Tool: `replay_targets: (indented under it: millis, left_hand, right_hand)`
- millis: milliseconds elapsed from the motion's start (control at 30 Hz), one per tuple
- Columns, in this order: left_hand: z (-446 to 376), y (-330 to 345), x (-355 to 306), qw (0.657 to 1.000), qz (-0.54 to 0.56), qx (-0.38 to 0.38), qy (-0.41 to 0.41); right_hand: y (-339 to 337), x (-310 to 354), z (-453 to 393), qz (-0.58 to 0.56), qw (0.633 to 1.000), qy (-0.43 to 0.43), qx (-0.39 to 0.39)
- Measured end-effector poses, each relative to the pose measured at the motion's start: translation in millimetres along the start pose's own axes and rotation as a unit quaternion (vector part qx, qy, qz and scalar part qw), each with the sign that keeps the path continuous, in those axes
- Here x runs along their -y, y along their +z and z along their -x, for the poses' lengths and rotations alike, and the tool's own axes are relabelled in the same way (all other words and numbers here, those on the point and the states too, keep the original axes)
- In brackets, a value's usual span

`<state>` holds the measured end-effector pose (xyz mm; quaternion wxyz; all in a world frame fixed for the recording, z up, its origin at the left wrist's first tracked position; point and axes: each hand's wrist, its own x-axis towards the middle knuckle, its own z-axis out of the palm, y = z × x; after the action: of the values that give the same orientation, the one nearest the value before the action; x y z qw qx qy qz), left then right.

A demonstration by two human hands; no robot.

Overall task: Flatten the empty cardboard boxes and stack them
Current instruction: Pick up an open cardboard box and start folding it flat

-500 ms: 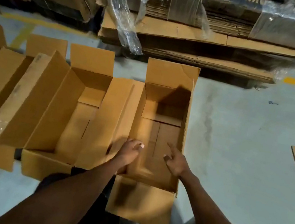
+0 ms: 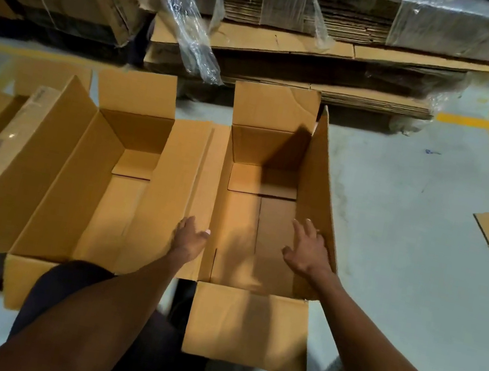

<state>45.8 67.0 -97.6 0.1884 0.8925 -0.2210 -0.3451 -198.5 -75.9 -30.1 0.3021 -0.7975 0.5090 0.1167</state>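
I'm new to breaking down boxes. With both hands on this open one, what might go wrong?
The left hand presses the wall shared with the neighbouring box, so that one may shift too. The right hand sits inside against the right wall, whose fingers could get pinched if it folds inward.

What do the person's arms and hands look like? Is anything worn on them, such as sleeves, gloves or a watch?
Both forearms are bare as far as the picture shows: no sleeves come into view. The left hand and the right hand wear no gloves, and no watch, bracelet or ring can be seen on wrists or fingers. The nail on the left thumb looks short and pale. No markings are visible.
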Motion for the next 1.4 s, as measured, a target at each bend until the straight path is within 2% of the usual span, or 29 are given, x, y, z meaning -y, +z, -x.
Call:
replay_targets:
  millis: [67, 133, 233, 367, 500, 567, 633, 733, 800, 933, 1067, 1167, 1400]
  left_hand:
    - [4, -3, 7, 1.0, 0.002, 0.021, 0.003]
    - [12, -4, 12, 0.999, 0.035, 0.02, -0.035]
    - [22, -9, 31, 0.989, 0.09, -0.007, -0.117]
    - [27, -16, 61, 0.974, 0.136, -0.05, -0.176]
    - [25, -20, 72, 0.949, 0.235, -0.021, -0.207]
    - [24, -23, 72, 0.943, 0.256, -0.045, -0.206]
    - [25, -25, 75, 0.94, 0.25, -0.101, -0.21]
    - [41, -31, 67, 0.951, 0.198, -0.177, -0.16]
    - [56, -39, 50, 0.965, 0.152, -0.19, -0.094]
    - [74, -38, 23, 0.987, 0.086, -0.125, 0.043]
    - [83, -36, 17, 0.978, 0.15, -0.137, 0.041]
    - [103, -40, -2, 0.973, 0.177, -0.129, 0.075]
    - [123, -35, -40, 0.963, 0.224, -0.071, 0.136]
  right_hand:
    - [5, -18, 8, 0.019, 0.999, 0.026, -0.01]
    - [9, -36, 18, 0.025, 0.998, 0.056, -0.017]
    - [17, -59, 30, 0.042, 0.996, 0.083, -0.013]
    - [28, -82, 35, 0.058, 0.992, 0.105, -0.032]
    - [34, -96, 37, 0.061, 0.987, 0.145, -0.04]
    - [33, -99, 38, 0.046, 0.983, 0.171, -0.049]
    - [29, -101, 40, 0.033, 0.977, 0.201, -0.061]
    - [19, -106, 46, 0.007, 0.973, 0.21, -0.1]
    - [13, -108, 49, 0.006, 0.973, 0.196, -0.121]
    - [6, -101, 54, 0.003, 0.974, 0.165, -0.155]
    - [2, -95, 63, -0.022, 0.977, 0.122, -0.172]
    - [-1, -97, 69, -0.048, 0.977, 0.101, -0.182]
    - [-9, -108, 78, -0.043, 0.975, 0.115, -0.185]
